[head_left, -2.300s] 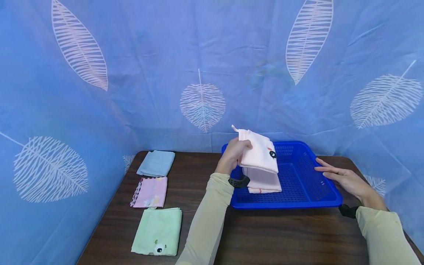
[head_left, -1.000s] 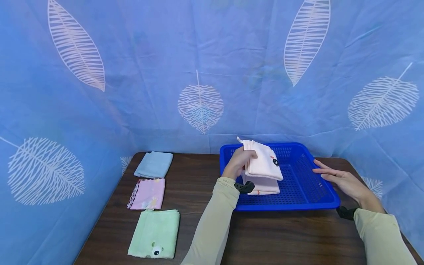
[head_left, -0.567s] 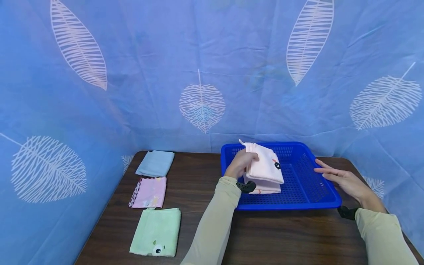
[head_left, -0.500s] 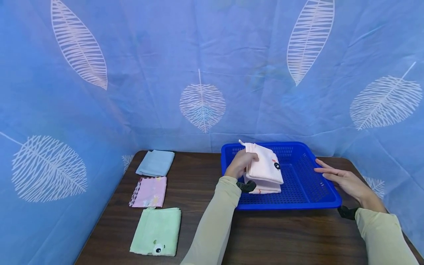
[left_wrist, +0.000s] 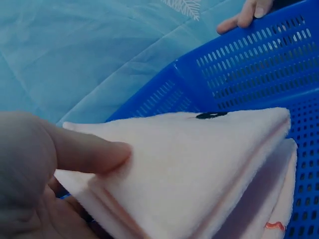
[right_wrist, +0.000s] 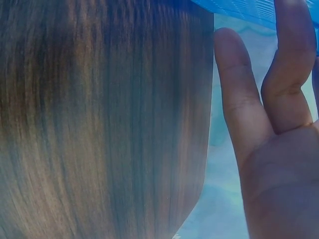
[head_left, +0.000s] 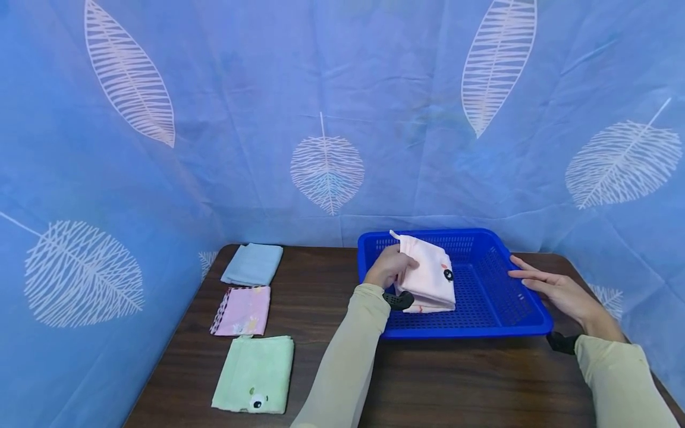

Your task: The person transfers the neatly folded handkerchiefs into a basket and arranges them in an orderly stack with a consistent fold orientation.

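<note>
A folded pale pink hand towel (head_left: 428,270), with a small hanging loop and a black embroidered eye, is in the left part of the blue plastic basket (head_left: 471,331). My left hand (head_left: 387,266) pinches its left edge, thumb on top and fingers beneath. In the left wrist view, the towel (left_wrist: 174,159) slopes over a lower pale layer (left_wrist: 271,199) with a red stitched mark. At the basket's right side, my right hand (head_left: 559,295) touches the rim with extended fingers. The right wrist view shows some of those fingers (right_wrist: 239,84) beneath the basket's edge.
Along the left of the dark wooden table (head_left: 455,380) lie a folded light blue towel (head_left: 253,264), a pink one (head_left: 246,310) with a checked edge, and a green one (head_left: 254,371) with an embroidered eye. A blue leaf-print curtain (head_left: 241,148) hangs behind.
My left hand has brought the pink towel down and slightly right, and its upper part now lies closer over the pale layer below. The right hand stays at the basket rim.
</note>
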`<state>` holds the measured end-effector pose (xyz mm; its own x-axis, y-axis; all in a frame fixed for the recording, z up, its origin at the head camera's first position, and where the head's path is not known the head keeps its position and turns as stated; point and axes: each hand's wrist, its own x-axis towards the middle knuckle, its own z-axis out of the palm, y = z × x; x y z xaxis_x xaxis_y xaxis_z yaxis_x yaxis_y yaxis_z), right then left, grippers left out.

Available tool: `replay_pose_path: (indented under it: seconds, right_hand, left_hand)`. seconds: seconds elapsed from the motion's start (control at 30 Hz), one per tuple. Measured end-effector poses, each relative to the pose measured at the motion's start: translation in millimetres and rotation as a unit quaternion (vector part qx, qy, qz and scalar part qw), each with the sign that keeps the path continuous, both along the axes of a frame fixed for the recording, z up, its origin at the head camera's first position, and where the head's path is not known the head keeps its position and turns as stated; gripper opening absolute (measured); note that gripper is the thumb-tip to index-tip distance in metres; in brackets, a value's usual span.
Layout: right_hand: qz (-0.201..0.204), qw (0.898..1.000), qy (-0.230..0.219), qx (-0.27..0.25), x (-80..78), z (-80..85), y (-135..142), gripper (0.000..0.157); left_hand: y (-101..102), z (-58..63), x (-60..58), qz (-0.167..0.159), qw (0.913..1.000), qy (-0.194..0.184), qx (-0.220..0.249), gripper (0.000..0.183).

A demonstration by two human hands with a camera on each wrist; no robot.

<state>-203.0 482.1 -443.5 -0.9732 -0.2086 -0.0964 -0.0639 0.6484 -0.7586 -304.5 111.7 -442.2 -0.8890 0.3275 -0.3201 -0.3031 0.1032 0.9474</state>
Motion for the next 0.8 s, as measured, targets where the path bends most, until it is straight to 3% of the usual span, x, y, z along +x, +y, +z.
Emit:
replay_pose_path:
  seconds: [0.07,0.23,0.37,0.53,0.8]
  right_hand:
    - [-0.001,1.000,-0.003,0.004,-0.8,1.1,0.0,0.052]
    - [-0.007,1.000,-0.007,0.019,-1.8,0.5,0.7,0.053]
    - [-0.009,1.000,-0.004,0.008,-2.5,-2.3,1.0,0.052]
    - [-0.012,1.000,-0.007,0.006,-2.2,-2.5,1.2,0.053]
    - [-0.016,1.000,-0.008,0.003,-1.2,-1.8,-0.7,0.052]
  left_hand:
    - [-0.3,0.2,1.2,-0.004,0.9999,0.002,-0.016,0.039]
    - [0.2,1.7,5.2,-0.003,0.9988,0.002,-0.049,0.065]
    - [2.3,1.5,6.3,0.007,0.9985,0.001,-0.054,0.075]
    - [5.8,-0.4,5.4,0.021,0.9953,0.006,-0.094,0.067]
    - [4.9,-5.0,1.3,0.008,0.9805,0.042,-0.192,0.052]
